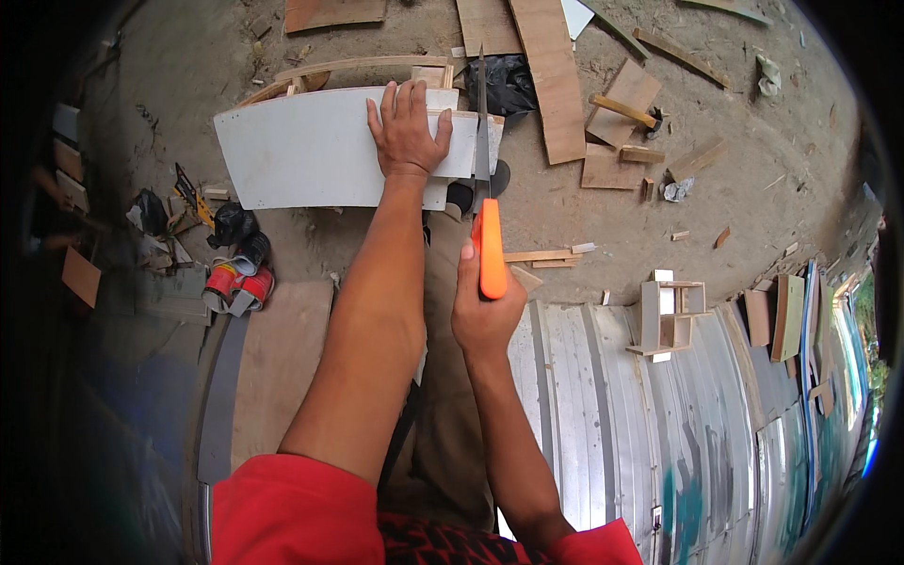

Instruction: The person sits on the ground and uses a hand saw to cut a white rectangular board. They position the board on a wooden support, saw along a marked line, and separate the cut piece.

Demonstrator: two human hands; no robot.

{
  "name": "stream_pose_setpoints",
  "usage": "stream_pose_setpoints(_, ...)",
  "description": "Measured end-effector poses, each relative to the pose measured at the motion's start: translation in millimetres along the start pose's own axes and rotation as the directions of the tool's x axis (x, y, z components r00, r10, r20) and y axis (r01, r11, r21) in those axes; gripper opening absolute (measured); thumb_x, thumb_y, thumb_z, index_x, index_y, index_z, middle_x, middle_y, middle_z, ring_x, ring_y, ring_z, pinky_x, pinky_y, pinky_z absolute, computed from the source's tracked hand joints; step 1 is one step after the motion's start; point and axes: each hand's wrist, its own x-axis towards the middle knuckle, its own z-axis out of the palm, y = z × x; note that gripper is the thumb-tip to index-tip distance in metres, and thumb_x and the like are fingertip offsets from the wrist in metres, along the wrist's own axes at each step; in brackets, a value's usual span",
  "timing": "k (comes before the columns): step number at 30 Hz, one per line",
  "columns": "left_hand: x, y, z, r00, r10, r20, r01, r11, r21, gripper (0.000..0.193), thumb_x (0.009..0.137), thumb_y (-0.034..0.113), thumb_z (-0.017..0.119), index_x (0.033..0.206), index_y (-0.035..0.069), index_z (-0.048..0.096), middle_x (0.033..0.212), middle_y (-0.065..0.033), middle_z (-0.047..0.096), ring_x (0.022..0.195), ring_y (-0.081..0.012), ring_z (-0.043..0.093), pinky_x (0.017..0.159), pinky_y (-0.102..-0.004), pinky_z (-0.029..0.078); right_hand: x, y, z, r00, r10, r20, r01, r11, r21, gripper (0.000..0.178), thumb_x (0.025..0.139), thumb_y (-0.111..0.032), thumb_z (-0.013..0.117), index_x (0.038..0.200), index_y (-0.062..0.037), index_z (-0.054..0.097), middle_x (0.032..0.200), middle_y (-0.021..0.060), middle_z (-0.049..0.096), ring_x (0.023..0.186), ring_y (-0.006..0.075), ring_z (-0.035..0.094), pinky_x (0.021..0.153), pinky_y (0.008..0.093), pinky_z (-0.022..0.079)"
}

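A white board (297,151) lies across a low wooden bench (363,64). My left hand (410,132) presses flat on the board near its right end, fingers stretched out. In my right hand (485,311) is a handsaw (492,250), gripped by its orange handle. Its thin blade points away from me and is seen nearly edge-on. The blade crosses the board's right end, where a short strip of wood (495,143) shows just beyond it. Whether the teeth are in a cut, I cannot tell. Part of a dark shoe shows under the board's edge.
A hammer (629,111) lies among plywood offcuts on the dirt floor to the right. A long plank (551,85) and a black plastic bag (501,83) are past the saw. Red containers (240,285) stand at left. A small wooden frame (667,315) sits on corrugated metal sheets (612,405).
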Motion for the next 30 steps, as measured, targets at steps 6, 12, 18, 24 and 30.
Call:
stream_pose_setpoints(6,-3.3,0.5,-8.2,0.999,-0.030,-0.017,0.029,0.999,-0.033,0.058,0.089,0.043,0.058,0.137,0.012,0.050,0.139,-0.0067,0.051,0.140,-0.0294,0.037,0.119,-0.0556,0.015,-61.2,-11.4,-49.5,0.995,0.081,0.053,-0.075,0.992,-0.102,0.026,0.094,-0.012,0.067,0.074,0.0019,0.061,0.055,0.0056,0.052,0.053,0.0077,0.051,0.050,0.0316,0.042)
stream_pose_setpoints(12,-0.1,4.5,-7.2,1.000,0.003,0.012,-0.002,0.999,-0.040,0.058,0.089,0.043,0.059,0.137,0.012,0.051,0.139,-0.0063,0.051,0.140,-0.0291,0.037,0.119,-0.0564,0.016,74.5,-2.3,22.0,0.999,-0.035,0.010,0.035,0.999,0.025,0.033,0.097,-0.020,0.065,0.073,0.0025,0.059,0.055,0.0037,0.050,0.054,0.0085,0.041,0.050,0.0302,0.036)
stream_pose_setpoints(18,-4.7,0.6,-8.6,1.000,-0.029,0.003,0.029,0.999,-0.015,0.059,0.088,0.044,0.058,0.137,0.012,0.052,0.139,-0.0063,0.051,0.140,-0.0286,0.037,0.119,-0.0565,0.015,-58.8,-13.0,-39.9,0.988,0.109,0.108,-0.099,0.991,-0.094,0.028,0.095,-0.013,0.067,0.073,0.0011,0.058,0.055,0.0070,0.050,0.051,0.0121,0.045,0.050,0.0318,0.039)
stream_pose_setpoints(24,-3.5,1.4,-7.4,0.999,-0.032,-0.016,0.031,0.999,-0.034,0.059,0.088,0.043,0.059,0.137,0.012,0.051,0.139,-0.0061,0.051,0.139,-0.0292,0.038,0.118,-0.0564,0.017,-50.9,-6.3,-41.0,0.993,0.061,0.105,-0.045,0.987,-0.155,0.025,0.093,-0.012,0.068,0.074,0.0011,0.060,0.054,0.0093,0.051,0.047,0.0143,0.046,0.048,0.0321,0.040)
stream_pose_setpoints(30,0.1,4.8,-6.6,1.000,0.008,-0.001,-0.008,1.000,-0.024,0.059,0.088,0.045,0.058,0.138,0.013,0.051,0.139,-0.0057,0.051,0.139,-0.0286,0.038,0.119,-0.0560,0.017,78.3,-0.5,25.9,0.999,0.033,0.028,-0.035,0.998,0.045,0.034,0.098,-0.020,0.064,0.073,0.0023,0.058,0.056,0.0028,0.048,0.055,0.0085,0.042,0.051,0.0300,0.037)
